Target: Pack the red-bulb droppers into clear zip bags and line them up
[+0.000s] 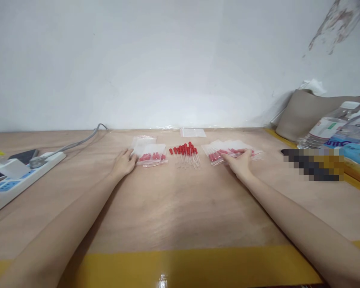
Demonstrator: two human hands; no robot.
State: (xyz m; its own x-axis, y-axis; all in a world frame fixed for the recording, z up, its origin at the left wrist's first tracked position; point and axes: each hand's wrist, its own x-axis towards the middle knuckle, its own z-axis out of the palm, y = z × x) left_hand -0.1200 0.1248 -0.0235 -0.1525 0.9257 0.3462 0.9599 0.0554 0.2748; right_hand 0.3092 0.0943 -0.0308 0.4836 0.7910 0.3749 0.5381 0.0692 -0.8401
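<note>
On the wooden table [180, 208] lie three groups. A loose pile of red-tipped droppers [186, 155] sits in the middle. To its left are clear zip bags with red-tipped droppers inside [151, 155]; my left hand [124, 163] rests at their left edge, fingertips touching the bags, fingers loosely curled. To the right is a spread of filled bags [232, 152]; my right hand [240, 162] lies flat on them, fingers stretched out. A small stack of empty clear bags [193, 132] lies by the wall.
A white power strip [18, 180] with a grey cable and plugged adapter lies at the left, next to a dark phone [24, 156]. At the right stand a beige bag [306, 116], water bottles [333, 126] and a blue packet [357, 154]. Yellow tape [180, 266] runs along the near edge.
</note>
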